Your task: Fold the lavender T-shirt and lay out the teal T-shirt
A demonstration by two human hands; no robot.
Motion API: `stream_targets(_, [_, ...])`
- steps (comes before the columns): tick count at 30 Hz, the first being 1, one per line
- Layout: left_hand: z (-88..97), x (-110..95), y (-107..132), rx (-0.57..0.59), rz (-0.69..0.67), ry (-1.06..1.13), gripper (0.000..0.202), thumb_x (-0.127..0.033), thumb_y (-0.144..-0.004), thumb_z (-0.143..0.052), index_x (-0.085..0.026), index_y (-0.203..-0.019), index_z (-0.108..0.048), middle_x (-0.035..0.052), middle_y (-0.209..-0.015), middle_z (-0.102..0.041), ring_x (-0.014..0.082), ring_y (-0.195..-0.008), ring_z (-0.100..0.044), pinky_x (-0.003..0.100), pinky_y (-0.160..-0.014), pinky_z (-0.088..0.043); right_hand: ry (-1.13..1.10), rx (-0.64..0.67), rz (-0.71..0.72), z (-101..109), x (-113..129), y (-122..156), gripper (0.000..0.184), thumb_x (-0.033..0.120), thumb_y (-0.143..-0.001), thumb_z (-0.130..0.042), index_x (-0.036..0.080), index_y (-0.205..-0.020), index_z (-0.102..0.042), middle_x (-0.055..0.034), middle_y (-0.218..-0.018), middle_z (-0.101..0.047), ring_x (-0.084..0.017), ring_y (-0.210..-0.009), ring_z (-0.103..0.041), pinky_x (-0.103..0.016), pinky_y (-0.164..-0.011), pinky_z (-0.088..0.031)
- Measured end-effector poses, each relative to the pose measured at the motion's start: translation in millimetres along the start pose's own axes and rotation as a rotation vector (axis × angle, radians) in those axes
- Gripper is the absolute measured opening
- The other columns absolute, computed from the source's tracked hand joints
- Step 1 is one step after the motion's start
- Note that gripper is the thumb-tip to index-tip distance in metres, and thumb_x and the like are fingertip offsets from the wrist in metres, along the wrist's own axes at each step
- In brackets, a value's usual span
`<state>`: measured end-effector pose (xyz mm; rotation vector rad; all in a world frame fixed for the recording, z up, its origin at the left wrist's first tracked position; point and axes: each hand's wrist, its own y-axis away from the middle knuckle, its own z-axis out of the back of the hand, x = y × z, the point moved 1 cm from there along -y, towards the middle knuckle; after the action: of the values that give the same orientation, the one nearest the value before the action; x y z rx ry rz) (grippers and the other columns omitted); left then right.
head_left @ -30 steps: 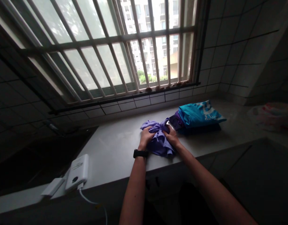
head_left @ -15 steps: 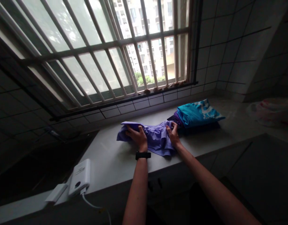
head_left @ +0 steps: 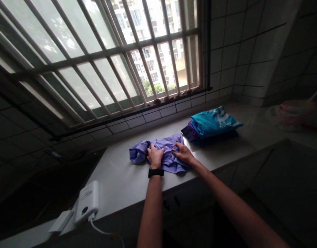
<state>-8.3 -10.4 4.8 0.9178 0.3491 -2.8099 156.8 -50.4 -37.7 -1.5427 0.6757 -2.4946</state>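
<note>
A light purple garment (head_left: 171,165) lies crumpled on the pale countertop (head_left: 114,182), its left end bunched into a rounded bundle. My left hand (head_left: 155,157), with a black band on the wrist, grips the cloth beside that bundle, thumb apart from the fingers. At the garment's right part, my right hand (head_left: 184,154) has its fingers and thumb bent around a bit of the fabric. The fingertips of both hands are partly hidden in the folds. Just behind and right of my right hand sits a stack of folded clothes (head_left: 212,124), bright blue with white print on top, darker purple below.
A white power bank (head_left: 88,201) with a cable stands at the counter's left front edge, beside a dark recess (head_left: 57,182). A barred window (head_left: 106,55) is behind the counter. A pinkish plastic bag or tub (head_left: 294,112) sits far right.
Both hands have shifted on the purple garment. The left end has dropped from a raised flat fold into a bunched roll, and my right hand has moved left, away from the stack.
</note>
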Motion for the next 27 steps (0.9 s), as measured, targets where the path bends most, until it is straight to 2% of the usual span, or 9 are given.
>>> stream_targets(5, [15.1, -4, -13, 0.156, -0.106, -0.12, 0.036, -0.045, -0.077, -0.073, -0.014, -0.095, -0.071, 0.0278, -0.116, -0.068, 0.0421, -0.117, -0.063, 0.046, -0.093, -0.049, -0.094, -0.29, -0.125, 4, -6, -7, 0.017, 0.043, -0.088, -0.051, 0.026, -0.092, -0.052, -0.006, -0.083, -0.066, -0.027, -0.082, -0.066, -0.04, -0.079, -0.053])
stream_targets(7, [32.6, -3, -25, 0.231, -0.121, -0.122, 0.033, -0.046, -0.07, -0.079, -0.014, -0.077, -0.071, 0.0218, -0.096, -0.074, 0.0389, -0.102, -0.069, 0.04, -0.081, -0.051, -0.127, -0.361, -0.176, 4, -8, -8, 0.016, 0.043, -0.089, -0.049, 0.027, -0.092, -0.049, -0.0064, -0.083, -0.066, -0.029, -0.083, -0.066, -0.042, -0.081, -0.052])
stream_targets(10, [64.1, 8, -41, 0.396, -0.185, -0.042, 0.038, -0.053, -0.073, -0.075, -0.015, -0.071, -0.073, 0.009, -0.071, -0.072, 0.0287, -0.077, -0.07, 0.03, -0.064, -0.047, -0.145, -0.438, -0.255, 5, -10, -9, 0.017, 0.043, -0.092, -0.046, 0.027, -0.094, -0.046, -0.0082, -0.086, -0.065, -0.031, -0.087, -0.066, -0.044, -0.084, -0.051])
stream_targets(12, [81.6, 20, -46, 0.296, -0.215, -0.004, 0.041, -0.054, -0.084, -0.063, -0.016, -0.075, -0.075, 0.0079, -0.069, -0.071, 0.0266, -0.074, -0.068, 0.029, -0.062, -0.044, -0.149, -0.467, -0.273, 5, -12, -8, 0.018, 0.044, -0.094, -0.045, 0.026, -0.096, -0.045, -0.0095, -0.089, -0.065, -0.032, -0.09, -0.066, -0.045, -0.085, -0.051])
stream_targets(14, [91.2, 35, -46, 0.003, -0.163, -0.051, 0.041, -0.047, -0.093, -0.051, -0.017, -0.081, -0.077, 0.0121, -0.08, -0.074, 0.029, -0.082, -0.069, 0.032, -0.068, -0.046, -0.152, -0.472, -0.264, 5, -13, -8, 0.019, 0.045, -0.094, -0.044, 0.027, -0.097, -0.045, -0.0097, -0.091, -0.065, -0.032, -0.091, -0.067, -0.045, -0.086, -0.051])
stream_targets(16, [91.2, 48, -42, -0.232, -0.108, -0.12, 0.042, -0.041, -0.096, -0.043, -0.018, -0.091, -0.077, 0.0166, -0.096, -0.075, 0.0318, -0.093, -0.068, 0.036, -0.076, -0.048, -0.16, -0.461, -0.231, 5, -14, -8, 0.021, 0.048, -0.093, -0.046, 0.028, -0.096, -0.046, -0.0085, -0.09, -0.066, -0.031, -0.09, -0.067, -0.045, -0.085, -0.051])
stream_targets(18, [85.0, 56, -37, -0.328, -0.163, -0.144, 0.042, -0.042, -0.096, -0.042, -0.017, -0.104, -0.075, 0.0186, -0.11, -0.071, 0.0331, -0.104, -0.066, 0.039, -0.086, -0.05, -0.168, -0.436, -0.18, 5, -12, -6, 0.024, 0.052, -0.093, -0.047, 0.028, -0.097, -0.048, -0.0074, -0.089, -0.067, -0.03, -0.088, -0.067, -0.044, -0.085, -0.052])
stream_targets(22, [69.2, 59, -32, -0.249, -0.461, -0.157, 0.054, -0.049, -0.092, -0.053, -0.016, -0.134, -0.061, 0.0181, -0.132, -0.061, 0.0323, -0.124, -0.057, 0.041, -0.104, -0.046, -0.199, -0.283, -0.025, 5, -4, -2, 0.043, 0.056, -0.086, -0.061, 0.024, -0.113, -0.053, -0.0093, -0.103, -0.07, -0.028, -0.101, -0.067, -0.045, -0.094, -0.052])
stream_targets(27, [57.0, 60, -29, 0.07, -0.435, -0.326, 0.079, -0.052, -0.085, -0.067, -0.014, -0.15, -0.044, 0.0183, -0.146, -0.057, 0.0329, -0.131, -0.056, 0.042, -0.109, -0.041, -0.157, -0.08, 0.181, 9, 5, 0, 0.079, 0.034, -0.064, -0.084, 0.021, -0.136, -0.053, -0.0136, -0.137, -0.057, -0.03, -0.133, -0.051, -0.047, -0.116, -0.038])
